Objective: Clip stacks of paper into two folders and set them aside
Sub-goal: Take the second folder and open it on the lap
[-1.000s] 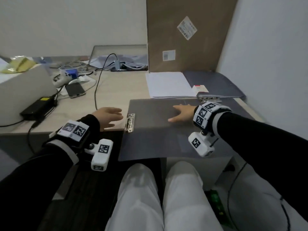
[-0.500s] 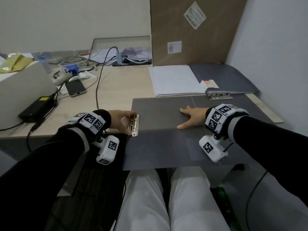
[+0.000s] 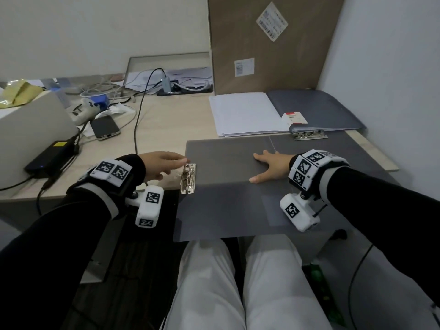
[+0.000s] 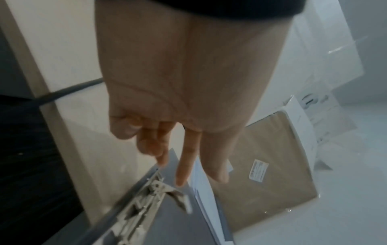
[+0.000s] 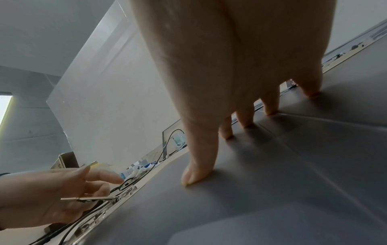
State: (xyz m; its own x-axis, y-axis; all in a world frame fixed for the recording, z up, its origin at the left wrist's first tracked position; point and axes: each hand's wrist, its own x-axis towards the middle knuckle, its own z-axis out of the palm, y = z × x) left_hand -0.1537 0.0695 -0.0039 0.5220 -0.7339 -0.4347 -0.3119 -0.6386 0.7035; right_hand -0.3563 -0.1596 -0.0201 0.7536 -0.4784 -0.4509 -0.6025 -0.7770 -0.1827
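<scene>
We are resting our right hand (image 3: 271, 166) flat on the open gray folder (image 3: 226, 167), its grip wide, fingers (image 5: 247, 119) spread and straight with the tips and thumb pressing the cover and holding nothing. Our left hand (image 3: 160, 165) is reaching over the metal clip (image 3: 188, 178) at the folder's left edge; its grip is loose, fingers (image 4: 185, 167) stretched out and slightly parted above the clip's far end. In the right wrist view the clip's lever (image 5: 92, 198) is standing up next to the left palm, but we cannot tell whether the hand is touching it.

The folder is lying open on the near edge of the counter (image 3: 164, 125), its near part hanging past the edge over our lap. Just beyond it, on the far right, a stack of white paper (image 3: 242, 114) is lying on a second gray folder (image 3: 316, 110), whose own metal clip (image 3: 309, 135) is sitting at its near edge, touching the open folder's far side.

A tall cardboard box (image 3: 266, 44) is standing against the wall behind the paper. To the left on the counter we are seeing a phone (image 3: 104, 127), a black power brick (image 3: 52, 154), a black cable (image 3: 140, 110) and a tangle of white cables (image 3: 104, 91).
</scene>
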